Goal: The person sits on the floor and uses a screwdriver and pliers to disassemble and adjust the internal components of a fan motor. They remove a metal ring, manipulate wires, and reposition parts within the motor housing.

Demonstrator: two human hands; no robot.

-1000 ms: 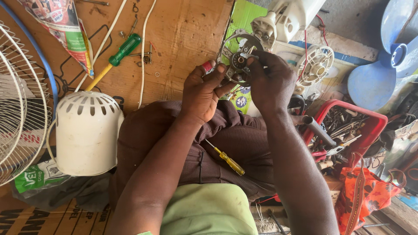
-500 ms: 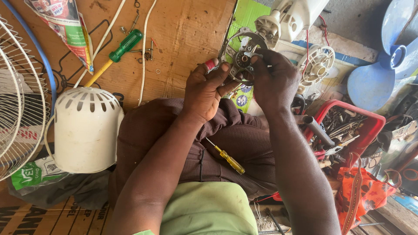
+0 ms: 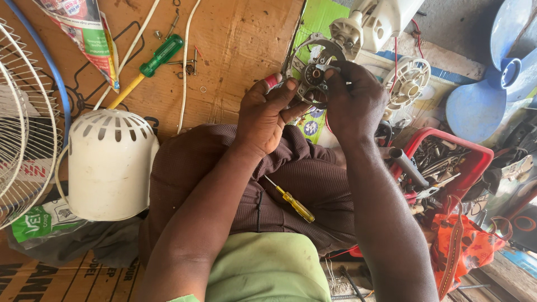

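Both hands hold a small metal fan motor (image 3: 313,70) with a round bracket, raised above my lap. My left hand (image 3: 268,114) grips its lower left side, with a red-tipped piece showing by the thumb. From the right, my right hand (image 3: 349,100) closes its fingers over the motor body. A small yellow-handled screwdriver (image 3: 293,202) lies on my brown trousers between my forearms. Wires run from the motor toward the white fan body (image 3: 380,22) at the top.
White vented motor cover (image 3: 109,165) lies left of my knee on cardboard. A green-and-yellow screwdriver (image 3: 148,64), loose screws and a white cable lie above it. Wire fan guard (image 3: 25,120) at far left. Red tool tray (image 3: 447,159), blue fan blade (image 3: 492,84) and orange bag (image 3: 464,246) stand right.
The hands and motor have kept the same grip; the fingers shift slightly on the motor. The view has drifted a little.
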